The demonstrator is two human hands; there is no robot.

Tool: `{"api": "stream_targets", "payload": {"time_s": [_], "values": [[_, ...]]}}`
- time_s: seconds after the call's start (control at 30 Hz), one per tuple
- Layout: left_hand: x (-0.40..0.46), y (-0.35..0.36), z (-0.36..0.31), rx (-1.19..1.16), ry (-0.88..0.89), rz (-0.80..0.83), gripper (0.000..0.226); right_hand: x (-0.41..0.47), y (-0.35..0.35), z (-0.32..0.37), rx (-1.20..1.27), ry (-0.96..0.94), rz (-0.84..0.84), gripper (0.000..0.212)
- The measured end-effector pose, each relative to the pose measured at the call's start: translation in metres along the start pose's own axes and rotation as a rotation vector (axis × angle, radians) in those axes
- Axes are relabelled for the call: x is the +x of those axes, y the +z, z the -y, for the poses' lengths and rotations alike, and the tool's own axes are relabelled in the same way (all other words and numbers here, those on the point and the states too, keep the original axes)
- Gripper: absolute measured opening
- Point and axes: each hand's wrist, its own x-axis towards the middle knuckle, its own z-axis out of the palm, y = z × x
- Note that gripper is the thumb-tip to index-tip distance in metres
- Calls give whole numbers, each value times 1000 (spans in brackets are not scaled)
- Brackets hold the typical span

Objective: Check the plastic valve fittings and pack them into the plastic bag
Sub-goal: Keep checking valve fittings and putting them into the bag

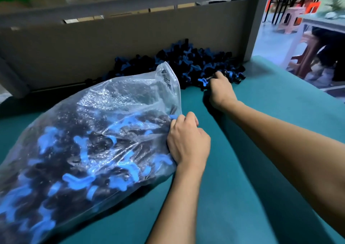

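Note:
A large clear plastic bag lies on its side on the green table, filled with many black valve fittings with blue handles. Its mouth faces right and stands open at the top. My left hand grips the lower edge of the bag's mouth, fingers curled round the plastic. A loose pile of black and blue valve fittings lies against the back board. My right hand reaches into the pile's front edge, fingers curled round fittings; a blue handle sticks out to its left.
A brown board and a grey frame post close off the back of the green table. To the right, past the table's edge, are stools, another table and a seated person.

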Motion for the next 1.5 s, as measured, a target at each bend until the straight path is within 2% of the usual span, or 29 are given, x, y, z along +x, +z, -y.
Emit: {"api": "stream_targets", "payload": {"time_s": [0.1,0.17,0.23,0.33,0.37,0.47,0.6,0.73,0.87,0.93,1.13,1.2,1.37,1.43,1.5], "values": [[0,-3,-1,-2,-6,14,16,-28,-11,-2,251,132,-172,6],[1,-5,-2,-71,-20,-9,9,-54,-19,-1,518,234,-321,7],[0,-6,-2,-155,-32,-44,10,-82,-27,4,826,338,-385,13],[1,-7,-3,-253,-16,-64,30,-114,-35,9,1202,432,-300,2],[1,-8,-2,-277,-1,-56,35,-124,-37,10,1294,437,-258,6],[2,-10,3,-350,62,-14,35,-140,-40,10,1495,415,-128,9],[3,-7,10,-477,64,12,20,-144,-43,8,1592,379,-54,6],[3,-6,10,-566,16,-22,34,-144,-45,8,1690,280,66,3],[3,-5,10,-634,-28,-86,37,-146,-47,6,1598,246,128,16],[5,-6,11,-645,-41,-82,35,-146,-45,7,1556,253,114,18],[7,-9,13,-672,-82,-114,23,-143,-45,5,1764,476,-110,7],[6,-9,11,-678,-88,-121,21,-144,-44,6,1736,465,-108,8],[3,-7,7,-655,-52,-90,23,-147,-43,12,1497,232,43,13],[5,-7,9,-654,-56,-85,23,-146,-43,12,1526,269,10,12],[7,-10,11,-660,-76,-122,20,-145,-42,11,1594,376,-102,10]]}}
